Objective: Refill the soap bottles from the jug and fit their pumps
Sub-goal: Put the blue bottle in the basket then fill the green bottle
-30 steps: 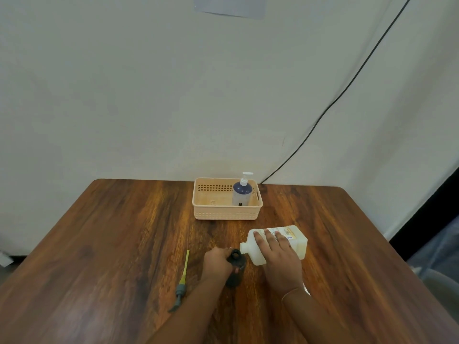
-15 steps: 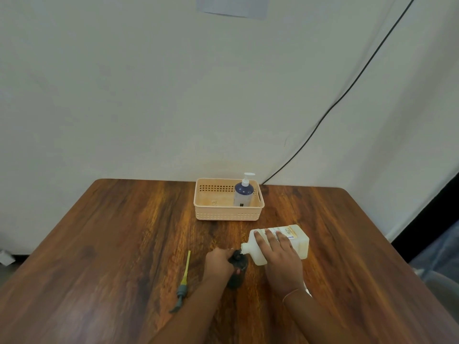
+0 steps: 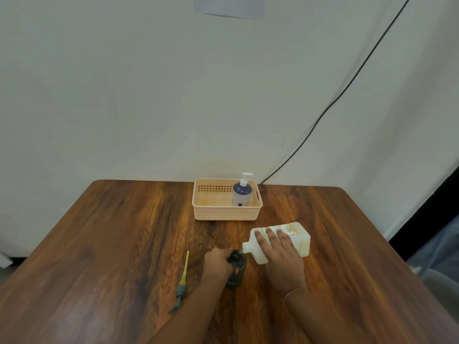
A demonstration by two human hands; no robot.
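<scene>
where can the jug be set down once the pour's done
Bare wood lies right of the jug toward the table edge, and across the left half beyond the loose pump. It is crowded around the dark bottle and the basket.

The jug [image 3: 280,240] has tipped slightly further, its spout now nearer the dark bottle's [image 3: 236,268] mouth.

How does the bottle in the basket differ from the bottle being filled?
The basket bottle has its white pump fitted; the dark bottle is open, its pump lying on the table. The basket bottle stands alone in the basket; the dark bottle is gripped by the left hand while the right hand tips the jug at its mouth. Both stand upright.
</scene>
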